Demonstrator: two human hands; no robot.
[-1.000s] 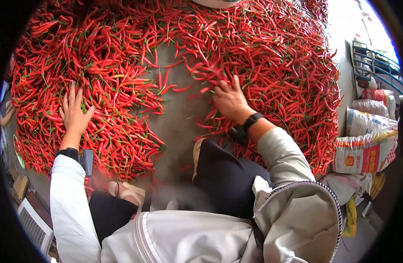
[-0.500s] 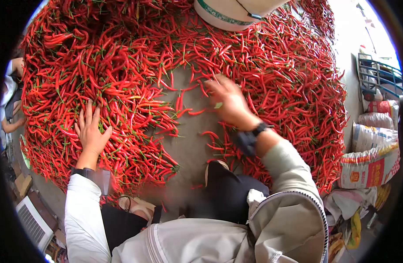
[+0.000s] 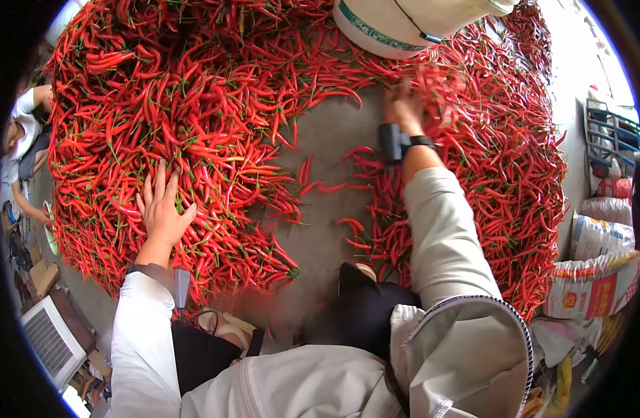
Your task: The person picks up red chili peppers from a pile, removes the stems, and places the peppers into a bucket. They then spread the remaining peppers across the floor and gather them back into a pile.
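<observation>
Red chili peppers with green stems (image 3: pixel 222 118) cover much of the floor in a large pile on the left and a spread layer on the right. My left hand (image 3: pixel 165 212) lies on the left pile with its fingers spread, holding nothing. Over the peppers on the right is my right hand (image 3: pixel 406 111), blurred by motion, its fingers smeared among blurred red peppers; whether it grips any cannot be told. Bare grey floor (image 3: pixel 327 139) shows between the two areas, with a few loose peppers on it.
A white bucket with a green band (image 3: pixel 389 35) stands at the top, beyond my right hand. Printed sacks (image 3: pixel 591 289) and a blue metal rack (image 3: pixel 611 132) line the right side. Another person (image 3: pixel 29 139) is at the left edge, near a white grille panel (image 3: pixel 52 341).
My right hand has moved up and right, toward the bucket, and more floor shows where it was. My left hand stays on the pile. The whole view has shifted slightly.
</observation>
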